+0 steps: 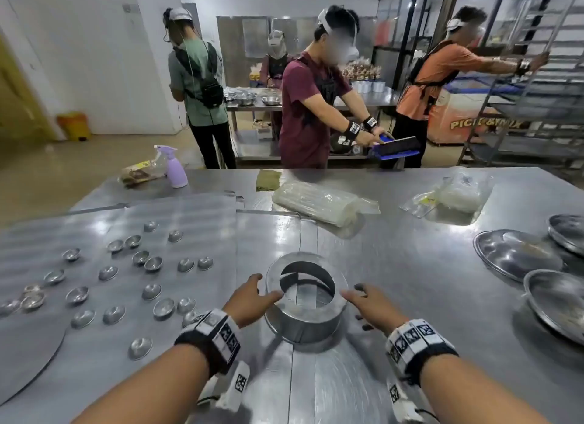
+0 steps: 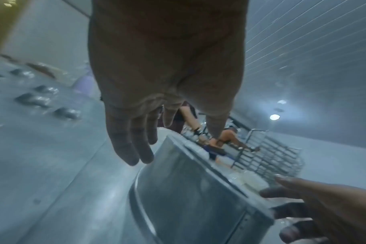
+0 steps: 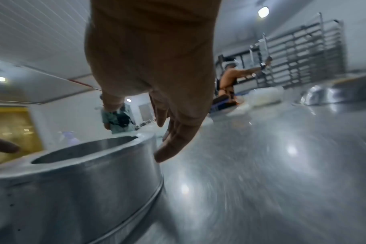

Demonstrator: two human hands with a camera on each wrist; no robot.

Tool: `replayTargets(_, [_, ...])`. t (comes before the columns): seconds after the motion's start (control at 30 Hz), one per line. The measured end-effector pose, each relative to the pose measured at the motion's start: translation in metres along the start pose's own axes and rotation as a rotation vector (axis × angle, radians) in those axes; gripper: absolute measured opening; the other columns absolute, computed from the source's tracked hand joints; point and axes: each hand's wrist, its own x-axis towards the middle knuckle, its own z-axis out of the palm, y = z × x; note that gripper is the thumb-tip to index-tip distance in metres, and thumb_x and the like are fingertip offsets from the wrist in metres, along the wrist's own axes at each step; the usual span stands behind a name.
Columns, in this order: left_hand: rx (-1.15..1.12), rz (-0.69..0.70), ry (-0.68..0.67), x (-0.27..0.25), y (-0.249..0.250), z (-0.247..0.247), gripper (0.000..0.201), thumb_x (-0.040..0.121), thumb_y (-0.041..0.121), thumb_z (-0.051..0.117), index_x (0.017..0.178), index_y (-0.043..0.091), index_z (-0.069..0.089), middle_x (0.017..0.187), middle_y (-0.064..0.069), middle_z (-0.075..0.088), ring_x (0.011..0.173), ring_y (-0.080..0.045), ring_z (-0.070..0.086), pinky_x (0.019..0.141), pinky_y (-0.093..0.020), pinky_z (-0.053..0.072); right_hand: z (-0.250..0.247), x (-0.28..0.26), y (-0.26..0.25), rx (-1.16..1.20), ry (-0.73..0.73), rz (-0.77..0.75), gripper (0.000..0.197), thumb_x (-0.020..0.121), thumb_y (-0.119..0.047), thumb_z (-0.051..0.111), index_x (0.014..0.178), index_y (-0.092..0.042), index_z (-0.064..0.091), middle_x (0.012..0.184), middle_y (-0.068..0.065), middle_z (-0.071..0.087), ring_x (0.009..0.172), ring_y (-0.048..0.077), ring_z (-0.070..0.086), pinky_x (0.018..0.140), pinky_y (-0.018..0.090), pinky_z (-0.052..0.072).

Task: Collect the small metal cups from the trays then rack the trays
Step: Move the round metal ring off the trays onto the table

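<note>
Small metal cups (image 1: 77,294): roughly two dozen, scattered singly over the flat trays at the left of the head view; a tight cluster at the far left edge makes the exact count uncertain.

Steel table (image 1: 395,265): one, fills the lower two thirds of the frame.

Trays (image 1: 189,215): at least two flat sheets lie overlapped on the left of the table; the nearer one has a curved edge at the lower left.

Round metal pans (image 1: 518,253): three, stacked loosely at the right edge.

Metal ring (image 1: 305,321): one open cylinder, lower centre, standing on the table; the table shows through its hole.

Plastic bags (image 1: 319,202): two, centre and upper right of the table. Purple spray bottle (image 1: 175,167): one, upper left of the table.

People in the background: four, along the top of the frame; one at upper right holds a tall rack (image 1: 537,76).

Left hand (image 1: 249,300): fingers spread and straight, tips at the ring's left rim; in the left wrist view they hover just beside the wall. Contact cannot be told.

Right hand (image 1: 369,303): fingers apart, extended, at the ring's right side; touching or not cannot be told. Neither hand holds a cup.
</note>
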Motion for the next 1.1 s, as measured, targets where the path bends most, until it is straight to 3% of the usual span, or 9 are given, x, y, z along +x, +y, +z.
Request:
replayTargets(0.07, [-0.074, -0.072, -0.029, 0.005, 0.004, 0.009, 0.083, 0.085, 0.056, 0.068, 0.152, 0.02, 0.033, 0.138, -0.01, 0.057, 0.118, -0.029, 0.06, 0.094, -0.039, 0.053, 0.011, 0.006, 0.0, 0.077, -0.048, 0.071, 0.073, 0.088, -0.06, 0.062, 0.146, -0.021, 0.04, 0.132, 0.005, 0.057, 0.093, 0.023, 0.068, 0.066, 0.035, 0.058])
replayTargets(0.2, [-0.311, -0.119, -0.111, 0.008, 0.0, 0.022, 0.058, 0.087, 0.038, 0.073, 0.137, 0.025, 0.046, 0.11, -0.006, 0.068, 0.077, -0.018, 0.062, 0.072, -0.038, 0.06, 0.025, 0.011, 0.008, 0.179, -0.069, 0.08, 0.06, 0.09, -0.049, 0.067, 0.139, -0.025, 0.046, 0.123, 0.003, 0.064, 0.089, 0.024, 0.07, 0.063, 0.036, 0.059])
replayTargets(0.33, [-0.443, -0.089, -0.137, 0.009, -0.005, 0.028, 0.051, 0.092, 0.028, 0.069, 0.136, 0.038, 0.044, 0.091, -0.006, 0.068, 0.062, -0.022, 0.058, 0.056, -0.03, 0.051, 0.027, 0.009, 0.011, 0.229, -0.121, 0.054, 0.047, 0.094, -0.034, 0.067, 0.137, -0.029, 0.048, 0.118, 0.0, 0.065, 0.091, 0.021, 0.069, 0.068, 0.032, 0.058])
replayTargets(0.5, [-0.494, 0.07, -0.06, 0.009, -0.01, 0.028, 0.065, 0.086, 0.012, 0.074, 0.122, 0.06, 0.048, 0.114, -0.004, 0.068, 0.089, -0.02, 0.067, 0.076, -0.037, 0.058, 0.019, 0.003, 0.011, 0.404, -0.056, -0.068, 0.05, 0.09, -0.009, 0.072, 0.131, -0.029, 0.051, 0.103, 0.0, 0.072, 0.09, 0.018, 0.071, 0.069, 0.03, 0.058])
replayTargets(0.57, [-0.546, 0.116, 0.013, 0.007, -0.006, 0.021, 0.072, 0.083, 0.009, 0.075, 0.131, 0.053, 0.045, 0.126, 0.004, 0.062, 0.108, -0.019, 0.063, 0.079, -0.037, 0.056, 0.011, 0.003, 0.003, 0.542, -0.025, -0.086, 0.05, 0.09, -0.01, 0.07, 0.128, -0.032, 0.049, 0.11, 0.003, 0.072, 0.096, 0.022, 0.071, 0.078, 0.038, 0.059])
replayTargets(0.67, [-0.735, 0.107, 0.074, 0.0, 0.009, 0.009, 0.066, 0.074, 0.048, 0.076, 0.13, 0.037, 0.043, 0.131, 0.004, 0.061, 0.117, -0.017, 0.06, 0.095, -0.048, 0.051, -0.001, 0.002, -0.019, 0.766, -0.012, -0.085, 0.016, 0.098, -0.036, 0.055, 0.112, -0.027, 0.058, 0.114, 0.006, 0.073, 0.108, 0.028, 0.067, 0.094, 0.051, 0.054])
replayTargets(0.83, [-0.853, 0.044, 0.104, -0.006, 0.02, 0.0, 0.092, 0.063, 0.092, 0.044, 0.129, 0.03, 0.051, 0.124, 0.001, 0.066, 0.118, -0.015, 0.059, 0.103, -0.043, 0.041, -0.007, -0.001, -0.045, 0.714, 0.008, -0.174, 0.081, 0.069, -0.087, 0.052, 0.124, -0.029, 0.063, 0.125, -0.007, 0.069, 0.118, 0.015, 0.061, 0.1, 0.046, 0.048])
replayTargets(0.93, [-0.864, 0.042, 0.105, -0.011, 0.016, 0.005, 0.079, 0.073, 0.09, 0.037, 0.119, 0.03, 0.061, 0.113, -0.003, 0.073, 0.108, -0.016, 0.066, 0.087, -0.033, 0.049, -0.003, -0.01, -0.045, 0.608, 0.035, -0.238, 0.067, 0.077, -0.079, 0.049, 0.12, -0.03, 0.065, 0.121, -0.008, 0.067, 0.113, 0.011, 0.061, 0.094, 0.039, 0.049])
replayTargets(1.1, [-0.778, 0.004, 0.112, -0.013, -0.015, 0.02, 0.072, 0.077, 0.078, 0.058, 0.122, 0.022, 0.059, 0.122, -0.003, 0.068, 0.117, -0.018, 0.062, 0.1, -0.041, 0.049, 0.014, -0.018, -0.028, 0.527, 0.019, -0.215, 0.044, 0.095, -0.05, 0.058, 0.127, -0.02, 0.056, 0.121, -0.002, 0.063, 0.107, 0.008, 0.059, 0.083, 0.028, 0.05])
